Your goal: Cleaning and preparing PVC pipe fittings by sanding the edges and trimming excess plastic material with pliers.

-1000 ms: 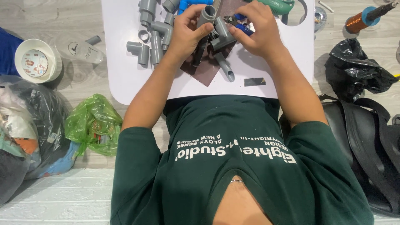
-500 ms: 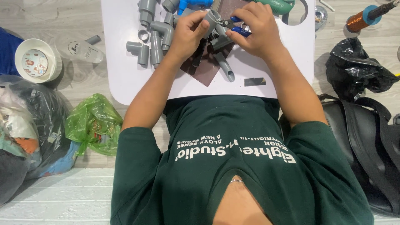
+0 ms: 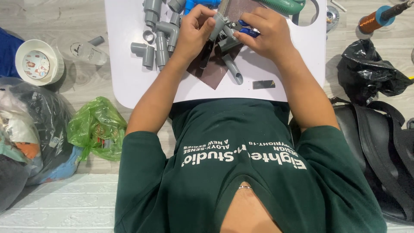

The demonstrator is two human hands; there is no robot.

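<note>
Both hands meet over the white table (image 3: pixel 129 82). The left hand (image 3: pixel 192 36) pinches a grey pipe piece (image 3: pixel 219 23). The right hand (image 3: pixel 263 32) squeezes blue-handled pliers (image 3: pixel 248 30). More grey pipe elbows (image 3: pixel 159 36) lie nearby, bags (image 3: pixel 97 127) on the wooden floor.

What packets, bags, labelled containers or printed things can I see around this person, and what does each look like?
Round tub: on the floor at far left, white rim, patterned red-and-white top.
Clear bottle: lying beside the tub, grey cap, small round label.
Green plastic bag: on the floor, left of the shirt, crumpled, something printed inside.
Black plastic bag: right of the white table, crumpled.
Green shirt: white lettering across the chest.
</note>
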